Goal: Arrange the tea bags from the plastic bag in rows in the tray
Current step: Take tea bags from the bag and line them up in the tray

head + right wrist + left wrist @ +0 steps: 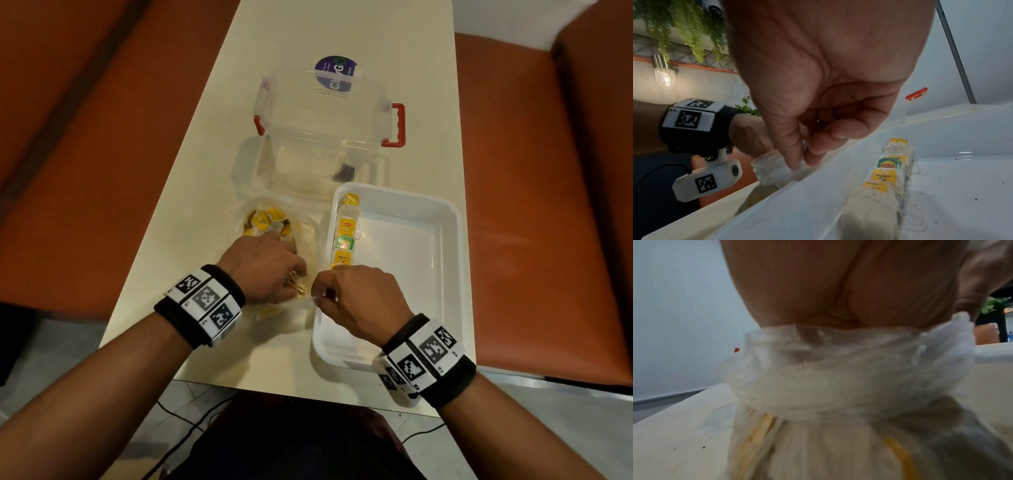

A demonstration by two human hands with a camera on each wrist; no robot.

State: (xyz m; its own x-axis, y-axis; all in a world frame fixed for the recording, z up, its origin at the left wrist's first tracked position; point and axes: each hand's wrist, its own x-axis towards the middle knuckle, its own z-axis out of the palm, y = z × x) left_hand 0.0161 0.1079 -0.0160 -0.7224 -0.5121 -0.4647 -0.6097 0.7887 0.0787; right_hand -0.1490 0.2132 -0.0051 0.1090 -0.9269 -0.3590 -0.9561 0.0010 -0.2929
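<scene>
The left hand (265,265) reaches inside the plastic bag (274,240), fingers hidden, grip unclear; the right hand (356,298) pinches its mouth open; 1 row of tea bags (344,236) lines the tray (442,240) just right.

Both forearms enter from 6 o'clock, converging toward centre frame, backs of hands up. Each wrist carries a black band with white marker tiles.

Left hand (265,265) sits at 9 o'clock of the right, knuckles pointing to 12; fingers curl down and are hidden from above. The left wrist view shows only the palm; grip unreadable.

Right hand (359,298) angles toward 10 o'clock. Thumb and fingers (795,155) are pressed together in a pinch on a thin fold of clear film; remaining fingers curl into the palm.
</scene>
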